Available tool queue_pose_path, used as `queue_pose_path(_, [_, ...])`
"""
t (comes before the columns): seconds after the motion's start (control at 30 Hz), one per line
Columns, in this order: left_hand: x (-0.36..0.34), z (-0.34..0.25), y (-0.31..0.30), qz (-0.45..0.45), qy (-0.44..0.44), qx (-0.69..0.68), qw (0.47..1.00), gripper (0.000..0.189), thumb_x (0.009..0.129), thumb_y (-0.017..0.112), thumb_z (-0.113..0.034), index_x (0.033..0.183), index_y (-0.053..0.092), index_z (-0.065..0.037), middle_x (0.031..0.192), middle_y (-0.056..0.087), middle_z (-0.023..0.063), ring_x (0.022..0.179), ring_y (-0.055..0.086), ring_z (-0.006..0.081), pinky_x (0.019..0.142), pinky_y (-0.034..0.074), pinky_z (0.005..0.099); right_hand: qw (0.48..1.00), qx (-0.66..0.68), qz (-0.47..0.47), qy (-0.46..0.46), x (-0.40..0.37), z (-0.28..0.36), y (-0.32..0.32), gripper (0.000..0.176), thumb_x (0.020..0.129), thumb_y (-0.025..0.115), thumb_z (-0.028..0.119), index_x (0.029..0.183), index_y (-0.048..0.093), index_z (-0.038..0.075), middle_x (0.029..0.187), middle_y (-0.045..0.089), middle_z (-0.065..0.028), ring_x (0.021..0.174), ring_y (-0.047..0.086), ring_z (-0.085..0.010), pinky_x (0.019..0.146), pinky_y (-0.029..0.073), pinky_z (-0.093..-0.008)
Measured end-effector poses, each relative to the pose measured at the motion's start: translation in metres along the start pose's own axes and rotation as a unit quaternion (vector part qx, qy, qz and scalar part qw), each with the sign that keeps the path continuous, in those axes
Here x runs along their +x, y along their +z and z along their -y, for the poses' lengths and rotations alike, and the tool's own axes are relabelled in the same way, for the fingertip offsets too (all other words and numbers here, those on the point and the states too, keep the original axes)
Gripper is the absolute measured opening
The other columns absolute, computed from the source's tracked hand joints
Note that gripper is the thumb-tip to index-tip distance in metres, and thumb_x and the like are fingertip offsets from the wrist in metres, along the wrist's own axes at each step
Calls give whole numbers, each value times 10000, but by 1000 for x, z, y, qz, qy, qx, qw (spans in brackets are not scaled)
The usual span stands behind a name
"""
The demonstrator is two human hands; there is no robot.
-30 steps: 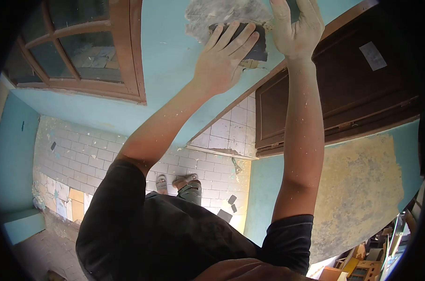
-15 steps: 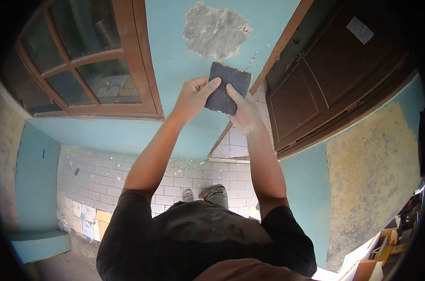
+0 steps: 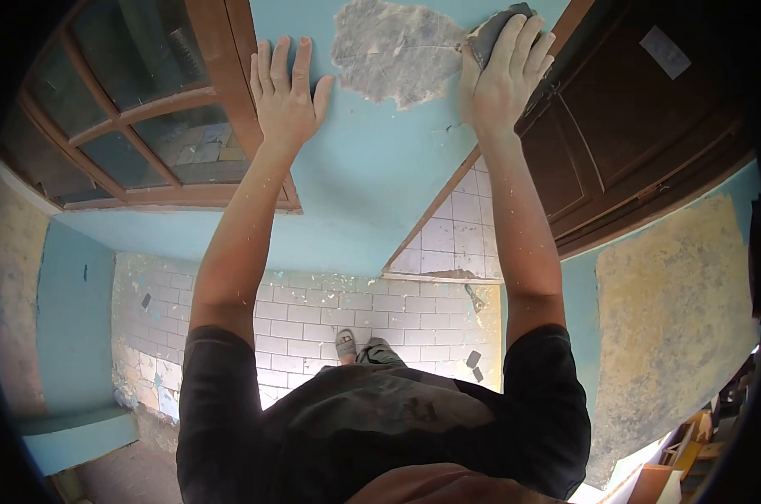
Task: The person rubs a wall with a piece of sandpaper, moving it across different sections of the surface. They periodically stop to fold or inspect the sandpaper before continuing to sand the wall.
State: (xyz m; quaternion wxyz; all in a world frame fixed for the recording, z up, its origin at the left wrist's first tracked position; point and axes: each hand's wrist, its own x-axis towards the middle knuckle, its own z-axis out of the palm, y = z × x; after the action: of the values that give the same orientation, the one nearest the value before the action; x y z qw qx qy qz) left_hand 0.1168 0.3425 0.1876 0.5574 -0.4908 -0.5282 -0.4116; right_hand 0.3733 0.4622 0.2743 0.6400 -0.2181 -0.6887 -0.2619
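Observation:
My left hand (image 3: 286,99) lies flat on the light blue wall (image 3: 372,168), its fingers spread, beside the brown window frame. It holds nothing. Under my right hand (image 3: 506,88) is a dark, folded piece of sandpaper (image 3: 488,35), pressed against the wall. My fingers cover much of the sandpaper. Between my hands the wall has a rough grey patch (image 3: 397,50) where the paint is gone. The sandpaper touches or nearly touches the right edge of this patch.
A window with a brown wooden frame (image 3: 244,92) is at the left, and a dark brown door (image 3: 624,109) at the right. Paint chips and small dark scraps (image 3: 474,361) litter the white tiled floor (image 3: 313,315). A scraper-like tool (image 3: 474,296) lies near the doorway. The right wall has a bare yellowish patch (image 3: 674,311).
Both hands were together on the sandpaper below the patch. My left hand has let go and moved up left onto the wall; my right hand has carried the sandpaper up right to the wall.

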Motion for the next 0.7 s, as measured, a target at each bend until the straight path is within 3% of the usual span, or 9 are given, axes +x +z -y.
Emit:
queue_pose_path(0.07, [-7, 2, 6, 1, 5, 18, 1000, 573, 1036, 579, -420, 1514, 532, -109, 1525, 477, 187, 1454, 394, 433, 1161, 362, 529, 990, -63, 117, -54, -57, 27, 0, 756, 827, 747, 266, 1508, 522, 27, 1556, 483, -228, 1423, 441, -442, 1119, 350, -586])
queue_pose_path(0.2, [-13, 8, 6, 2, 32, 28, 999, 611, 1054, 506, -464, 1550, 497, -107, 1604, 406, 216, 1479, 367, 445, 1164, 369, 519, 970, 16, 221, -95, -187, 55, -8, 641, 779, 729, 199, 1411, 642, 142, 1478, 562, -162, 1335, 515, -371, 1025, 407, -516])
queue_pose_path(0.3, [-14, 9, 9, -22, 38, 24, 999, 596, 1062, 482, -467, 1536, 516, -108, 1578, 438, 223, 1467, 387, 440, 1159, 381, 513, 962, 15, 253, -98, -184, 44, -17, 571, 801, 695, 186, 1370, 692, 240, 1471, 575, -123, 1300, 536, -368, 1021, 405, -499])
queue_pose_path(0.37, [-13, 8, 10, -31, 37, 8, 999, 581, 1054, 513, -449, 1526, 530, -110, 1578, 446, 218, 1473, 390, 434, 1167, 374, 518, 977, -66, 200, -23, -126, 32, -18, 678, 863, 698, 212, 1516, 545, 113, 1539, 459, -301, 1400, 403, -548, 1118, 302, -653])
queue_pose_path(0.43, [-11, 6, 9, -47, 31, -10, 998, 567, 1046, 543, -431, 1515, 543, -113, 1578, 455, 214, 1478, 393, 427, 1175, 366, 524, 993, -104, 45, 39, -60, 12, -10, 618, 1015, 586, 271, 1583, 433, 82, 1599, 341, -363, 1455, 284, -628, 1160, 193, -716])
queue_pose_path(0.47, [-8, 7, 7, -45, 47, -8, 998, 548, 1041, 528, -330, 1513, 519, -53, 1583, 448, 233, 1482, 390, 438, 1195, 323, 553, 988, -139, 51, 44, -42, 4, -13, 630, 1092, 480, 344, 1606, 335, 11, 1635, 257, -376, 1496, 202, -629, 1183, 133, -717])
queue_pose_path(0.53, [-10, 8, 4, -43, 62, -13, 997, 532, 1035, 514, -230, 1511, 496, 7, 1587, 441, 252, 1485, 387, 449, 1214, 280, 583, 1000, -20, -19, 15, -53, 6, 10, 612, 1086, 463, 319, 1569, 379, -47, 1604, 325, -376, 1486, 240, -619, 1198, 120, -697])
queue_pose_path(0.6, [-11, 11, 8, -60, 64, -13, 996, 482, 1025, 530, -230, 1461, 576, -31, 1560, 491, 228, 1464, 422, 453, 1187, 333, 560, 996, -42, 80, -25, -115, 27, 2, 571, 1062, 450, 263, 1519, 447, -79, 1551, 417, -366, 1487, 291, -572, 1212, 135, -672])
queue_pose_path(0.7, [-36, 6, 4, -30, 40, -16, 999, 500, 1006, 568, -206, 1477, 559, -38, 1577, 480, 210, 1478, 404, 453, 1206, 326, 536, 986, -39, 157, -51, -288, 39, 1, 529, 944, 523, 195, 1436, 586, 12, 1469, 551, -271, 1442, 412, -466, 1193, 232, -624])
